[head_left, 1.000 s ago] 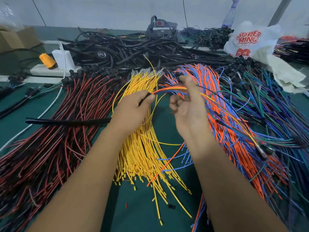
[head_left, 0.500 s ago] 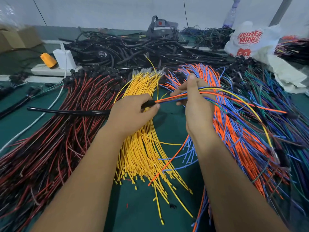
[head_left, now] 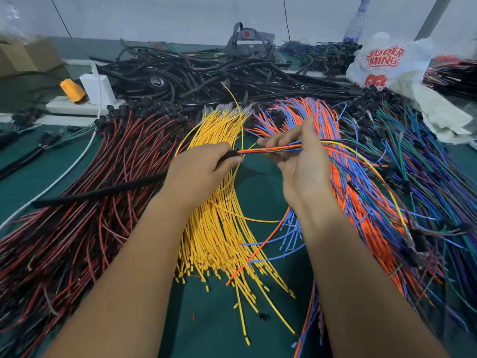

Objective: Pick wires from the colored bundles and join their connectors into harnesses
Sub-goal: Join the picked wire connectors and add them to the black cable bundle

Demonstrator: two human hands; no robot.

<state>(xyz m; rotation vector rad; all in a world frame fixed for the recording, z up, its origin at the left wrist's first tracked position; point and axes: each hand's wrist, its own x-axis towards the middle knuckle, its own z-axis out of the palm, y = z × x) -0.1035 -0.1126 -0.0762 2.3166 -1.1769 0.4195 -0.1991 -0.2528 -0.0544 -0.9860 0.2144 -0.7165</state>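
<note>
Wires (head_left: 273,150) held between left hand (head_left: 204,171) and right hand (head_left: 304,171)

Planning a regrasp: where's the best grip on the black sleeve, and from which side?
Judgement: grip the black sleeve at its mouth, where the left hand already holds it, from above. The tube lies low across the red-and-black wires; the mouth end is lifted, wires entering from the right hand.

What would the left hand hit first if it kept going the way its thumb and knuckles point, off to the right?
Most likely the right hand, close across the gathered wires running from the left hand. Depth is unclear.
</note>
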